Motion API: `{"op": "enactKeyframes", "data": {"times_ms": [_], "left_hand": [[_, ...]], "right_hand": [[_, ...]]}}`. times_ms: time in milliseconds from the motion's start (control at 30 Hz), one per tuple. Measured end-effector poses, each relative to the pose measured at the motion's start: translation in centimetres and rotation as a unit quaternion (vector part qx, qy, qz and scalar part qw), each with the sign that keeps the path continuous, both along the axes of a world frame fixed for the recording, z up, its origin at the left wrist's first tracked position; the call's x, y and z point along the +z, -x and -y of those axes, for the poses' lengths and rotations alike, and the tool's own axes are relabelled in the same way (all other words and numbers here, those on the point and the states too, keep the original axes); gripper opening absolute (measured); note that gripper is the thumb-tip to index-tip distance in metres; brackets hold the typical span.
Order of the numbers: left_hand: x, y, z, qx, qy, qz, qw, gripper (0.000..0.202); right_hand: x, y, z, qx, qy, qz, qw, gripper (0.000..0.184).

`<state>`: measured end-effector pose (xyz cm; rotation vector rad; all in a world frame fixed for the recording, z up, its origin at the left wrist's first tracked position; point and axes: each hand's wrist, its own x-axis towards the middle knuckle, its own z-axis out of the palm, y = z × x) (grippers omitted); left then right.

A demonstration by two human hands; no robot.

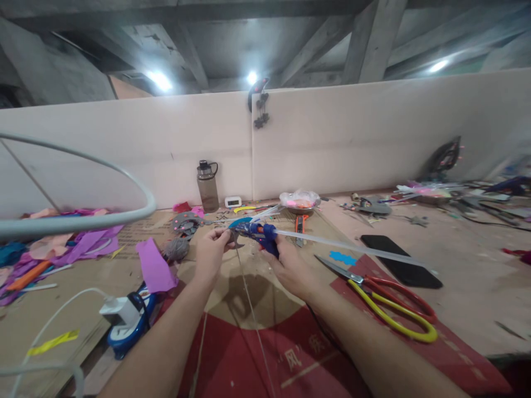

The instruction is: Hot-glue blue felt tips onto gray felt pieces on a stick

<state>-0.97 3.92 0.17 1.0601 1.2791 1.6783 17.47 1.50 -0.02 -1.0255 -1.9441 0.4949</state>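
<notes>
R hand (290, 265) grips blue glue gun (259, 232) over table (468, 276) centre; L hand (211, 251) pinches small grey piece (236, 239) at nozzle; scissors (385, 301), phone (400, 260) lie twd right edge.

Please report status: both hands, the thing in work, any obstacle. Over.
Right hand shut on blue glue gun. Left hand pinches small grey piece at its nozzle. Scissors lie right, apart from hands.

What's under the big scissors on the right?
Red printed cardboard: the scissors lie flat on it, blades reaching its tan part. Whatever the cardboard covers beneath cannot be seen.
</notes>
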Motion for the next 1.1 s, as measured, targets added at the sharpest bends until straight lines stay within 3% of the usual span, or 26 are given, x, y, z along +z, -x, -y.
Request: {"op": "enactKeyframes", "data": {"times_ms": [1100], "left_hand": [[0.35, 0.09, 0.29, 0.012, -0.008, 0.007, 1.0, 0.03]], "right_hand": [[0.31, -0.33, 0.09, -0.013, 0.005, -0.007, 1.0, 0.03]]}}
